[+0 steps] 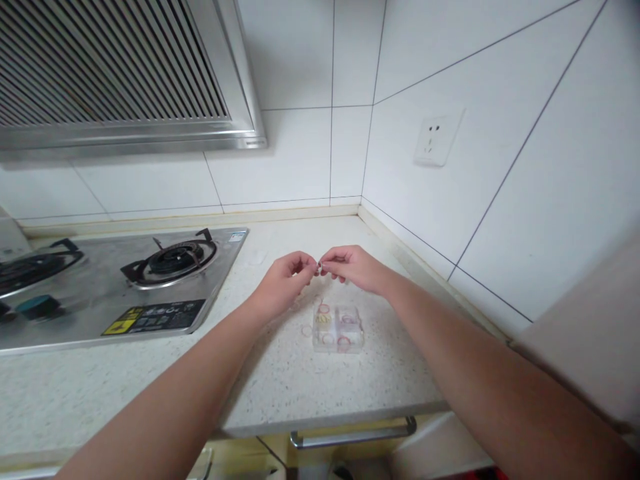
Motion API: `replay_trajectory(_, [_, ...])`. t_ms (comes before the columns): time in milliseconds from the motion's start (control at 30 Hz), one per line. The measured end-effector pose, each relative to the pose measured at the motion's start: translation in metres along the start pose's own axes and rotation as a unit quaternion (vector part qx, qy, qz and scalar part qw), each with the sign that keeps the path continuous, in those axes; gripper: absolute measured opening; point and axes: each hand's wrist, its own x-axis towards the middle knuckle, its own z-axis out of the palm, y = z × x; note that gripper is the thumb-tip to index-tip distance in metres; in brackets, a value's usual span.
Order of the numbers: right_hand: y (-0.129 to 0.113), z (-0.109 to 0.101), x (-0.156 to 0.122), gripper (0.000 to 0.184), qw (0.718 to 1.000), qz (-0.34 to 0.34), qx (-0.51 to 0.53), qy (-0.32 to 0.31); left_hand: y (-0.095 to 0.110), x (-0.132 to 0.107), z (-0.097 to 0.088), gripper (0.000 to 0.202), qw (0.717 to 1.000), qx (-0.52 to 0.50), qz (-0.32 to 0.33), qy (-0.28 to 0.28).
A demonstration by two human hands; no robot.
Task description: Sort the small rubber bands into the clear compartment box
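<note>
My left hand (290, 280) and my right hand (353, 267) meet above the counter, fingertips almost touching. Both are closed in a pinch, thumb against forefinger. Whatever sits between the fingertips is too small to make out. Just below them on the counter lies a small clear plastic box (327, 347) with compartments. Inside it are thin coloured rings that look like small elastic bands, among them a red ring (344, 343) and a yellow one (324, 319). A pale loose ring (307, 331) rests on the counter left of the box.
A gas stove (160, 313) with black burners is set into the speckled counter (280, 393) at left, under a metal range hood (220, 127). White tiled walls meet behind, with a power socket (439, 140) at right. A drawer handle (355, 435) runs below the counter edge.
</note>
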Motion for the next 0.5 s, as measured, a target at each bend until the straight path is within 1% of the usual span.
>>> replay_trajectory(133, [-0.007, 0.002, -0.003, 0.03, 1.0, -0.003, 0.002, -0.014, -0.003, -0.001, -0.002, 0.027, 1.0, -0.023, -0.014, -0.008])
replay_trajectory(300, [-0.014, 0.002, -0.007, 0.031, 1.0, -0.005, 0.018, -0.006, -0.013, 0.001, -0.002, 0.027, 0.999, -0.036, -0.017, -0.005])
replay_trajectory(500, [-0.02, 0.003, -0.009, 0.033, 1.0, 0.01, -0.02, 0.009, -0.009, -0.001, -0.006, 0.025, 0.998, -0.048, -0.031, 0.002])
